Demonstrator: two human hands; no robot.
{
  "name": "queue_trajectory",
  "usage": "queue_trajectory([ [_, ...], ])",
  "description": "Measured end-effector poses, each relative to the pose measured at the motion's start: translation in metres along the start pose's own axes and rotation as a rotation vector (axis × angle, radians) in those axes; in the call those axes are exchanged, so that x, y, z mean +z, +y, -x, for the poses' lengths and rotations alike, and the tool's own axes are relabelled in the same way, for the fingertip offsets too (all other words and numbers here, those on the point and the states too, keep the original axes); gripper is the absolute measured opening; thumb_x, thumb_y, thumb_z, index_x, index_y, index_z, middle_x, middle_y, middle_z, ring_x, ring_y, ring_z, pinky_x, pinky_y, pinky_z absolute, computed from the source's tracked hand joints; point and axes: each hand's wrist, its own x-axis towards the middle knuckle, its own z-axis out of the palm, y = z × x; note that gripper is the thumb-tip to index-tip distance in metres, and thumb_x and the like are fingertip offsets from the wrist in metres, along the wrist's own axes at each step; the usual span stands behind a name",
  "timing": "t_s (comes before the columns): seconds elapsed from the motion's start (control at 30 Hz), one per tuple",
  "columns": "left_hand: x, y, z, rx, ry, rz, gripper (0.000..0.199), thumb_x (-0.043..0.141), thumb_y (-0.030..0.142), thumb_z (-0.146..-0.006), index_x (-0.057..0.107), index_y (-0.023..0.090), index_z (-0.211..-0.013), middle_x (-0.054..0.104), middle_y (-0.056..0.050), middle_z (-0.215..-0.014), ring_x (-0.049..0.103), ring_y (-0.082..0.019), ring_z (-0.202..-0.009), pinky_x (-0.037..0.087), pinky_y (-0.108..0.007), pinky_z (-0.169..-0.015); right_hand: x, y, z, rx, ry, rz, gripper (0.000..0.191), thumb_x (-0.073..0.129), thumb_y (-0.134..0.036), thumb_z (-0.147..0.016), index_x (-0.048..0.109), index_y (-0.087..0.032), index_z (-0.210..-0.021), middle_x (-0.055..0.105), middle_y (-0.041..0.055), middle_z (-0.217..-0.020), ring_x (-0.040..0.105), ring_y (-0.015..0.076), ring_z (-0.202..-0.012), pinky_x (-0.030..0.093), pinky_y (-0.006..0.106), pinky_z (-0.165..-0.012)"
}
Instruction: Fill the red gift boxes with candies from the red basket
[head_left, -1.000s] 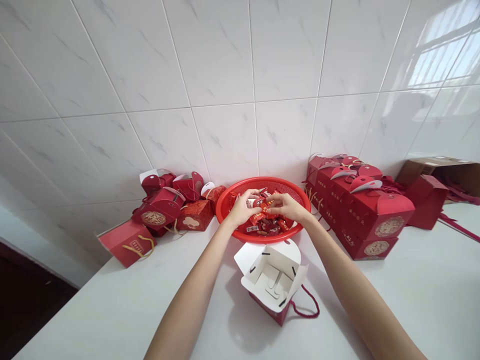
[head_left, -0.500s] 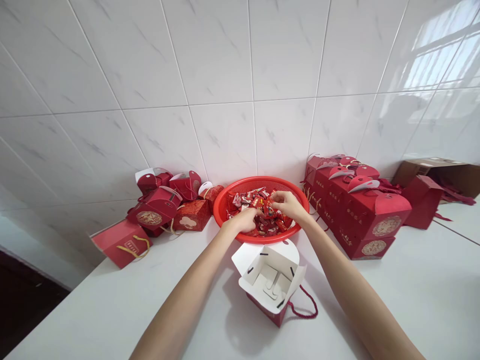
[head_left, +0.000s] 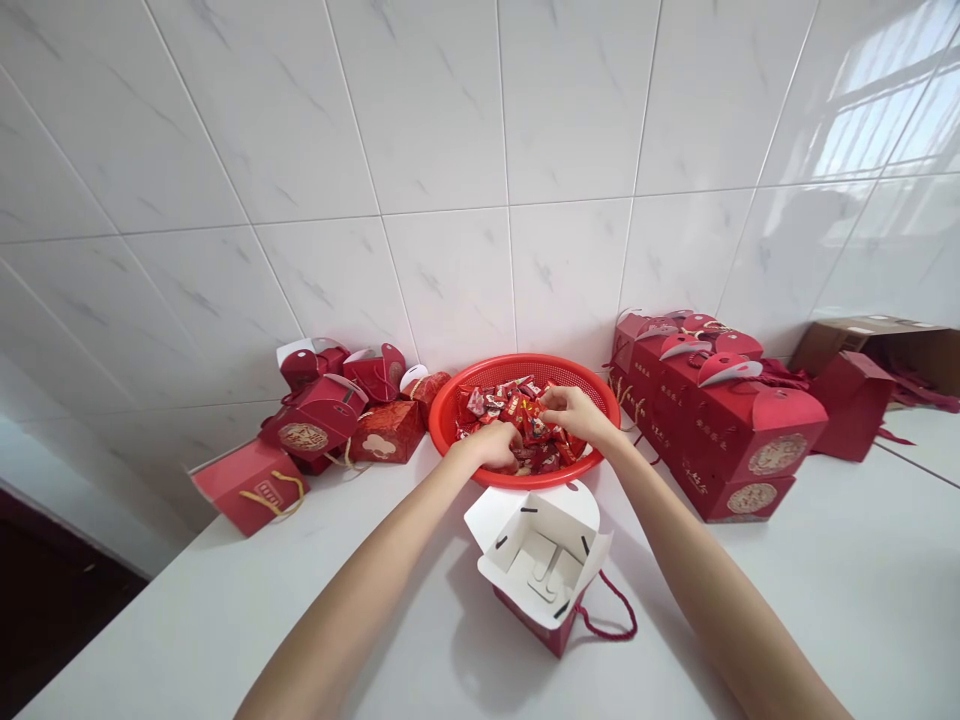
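Red-wrapped candies (head_left: 517,407) fill much of a red plastic basket (head_left: 448,428) by the tiled wall. Over the basket's front left part, my left hand (head_left: 495,445) reaches down with curled fingers; its fingertips are buried among the candies, hiding what they grip. On the right side of the pile, my right hand (head_left: 576,412) pinches at a wrapped candy, thumb and fingers close together. Between my forearms stands a red gift box (head_left: 536,560) with its white flaps spread, showing a white inside with folded bottom tabs. Its dark red cord handle (head_left: 615,632) lies on the right.
Several closed red gift boxes (head_left: 697,420) are stacked to the right of the basket. More red boxes (head_left: 307,425) sit in a loose heap at the left. A brown cardboard carton (head_left: 855,335) lies at the far right on the white table (head_left: 420,640).
My left hand has curled its fingers further into the candies. My right hand has shifted only slightly, and the open box stays in place.
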Motion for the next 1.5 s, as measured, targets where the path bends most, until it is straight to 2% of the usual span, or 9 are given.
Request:
queue_trajectory([
  [0.07,0.0,-0.001,-0.001,0.014,0.097,0.015,0.034,0.06,0.008,-0.066,0.078,0.016,-0.092,0.077,-0.009,-0.086,0.07,-0.026,-0.077,0.048,-0.029,-0.062,0.0,0.0,0.0,0.019,0.02,0.017,0.007,0.059,-0.024,-0.065,0.056,-0.018,-0.069,0.057,-0.0024,-0.066,0.052,0.0134,-0.065,0.04,0.025,-0.062],
  [0.23,-0.002,-0.003,-0.002,0.099,0.459,0.203,0.034,0.056,0.009,-0.076,0.08,0.021,-0.097,0.078,-0.005,-0.089,0.07,-0.023,-0.085,0.052,-0.03,-0.079,0.0,-0.001,-0.001,0.144,0.063,0.045,0.007,0.061,-0.02,-0.066,0.054,-0.019,-0.065,0.056,-0.0032,-0.06,0.054,0.0134,-0.061,0.04,0.024,-0.057],
  [0.43,-0.006,-0.001,0.004,0.116,0.648,0.492,0.03,0.057,0.013,-0.082,0.079,0.02,-0.102,0.079,-0.003,-0.098,0.072,-0.02,-0.088,0.055,-0.031,-0.087,-0.004,-0.01,0.004,0.299,-0.065,-0.296,0.018,0.069,-0.029,-0.075,0.053,-0.02,-0.074,0.064,0.0003,-0.066,0.062,0.0151,-0.056,0.046,0.023,-0.048],
  [0.63,-0.005,-0.003,0.002,0.26,0.594,0.691,0.031,0.057,0.01,-0.078,0.079,0.017,-0.099,0.078,-0.007,-0.106,0.071,-0.024,-0.104,0.054,-0.036,-0.097,-0.013,-0.014,0.006,0.275,-0.2,-0.633,0.038,0.086,-0.032,-0.063,0.063,-0.018,-0.09,0.069,0.0025,-0.081,0.066,0.0148,-0.063,0.054,0.024,-0.053],
  [0.83,-0.007,-0.005,0.003,0.274,0.553,0.814,0.049,0.049,0.006,-0.072,0.075,0.016,-0.112,0.076,-0.007,-0.111,0.068,-0.021,-0.108,0.053,-0.035,-0.1,-0.012,-0.011,0.006,0.208,-0.157,-0.636,0.048,0.089,-0.018,-0.049,0.067,-0.019,-0.092,0.068,-0.0014,-0.077,0.066,0.0151,-0.066,0.055,0.025,-0.058],
  [1.0,-0.007,-0.008,0.004,0.267,0.496,0.929,0.029,0.064,0.031,-0.08,0.078,0.014,-0.098,0.078,-0.009,-0.103,0.069,-0.025,-0.1,0.053,-0.037,-0.094,-0.011,-0.015,0.009,0.109,-0.183,-0.537,0.043,0.087,-0.023,-0.054,0.07,-0.018,-0.093,0.069,-0.0004,-0.084,0.066,0.0169,-0.075,0.056,0.029,-0.068],
  [1.23,-0.003,-0.015,0.002,0.325,0.425,0.956,0.04,0.08,0.05,-0.066,0.079,0.014,-0.084,0.077,-0.009,-0.087,0.068,-0.024,-0.084,0.051,-0.037,-0.083,-0.012,-0.017,0.007,-0.065,-0.187,-0.416,0.043,0.086,-0.023,-0.055,0.072,-0.019,-0.095,0.069,0.0023,-0.099,0.063,0.0218,-0.099,0.051,0.034,-0.088],
  [1.33,-0.003,-0.015,0.001,0.327,0.422,0.975,0.04,0.08,0.051,-0.065,0.078,0.014,-0.081,0.076,-0.009,-0.084,0.067,-0.023,-0.082,0.05,-0.036,-0.082,-0.011,-0.019,0.009,-0.072,-0.188,-0.422,0.043,0.087,-0.024,-0.055,0.072,-0.02,-0.095,0.069,0.0027,-0.101,0.063,0.0215,-0.098,0.052,0.034,-0.086],
  [1.5,-0.003,-0.013,0.0,0.316,0.531,0.961,0.039,0.076,0.052,-0.069,0.076,0.015,-0.081,0.075,-0.007,-0.086,0.065,-0.023,-0.087,0.049,-0.034,-0.085,-0.01,-0.019,0.01,0.094,-0.139,-0.485,0.041,0.086,-0.035,-0.059,0.07,-0.02,-0.093,0.066,0.0017,-0.083,0.062,0.0168,-0.072,0.051,0.026,-0.056],
])
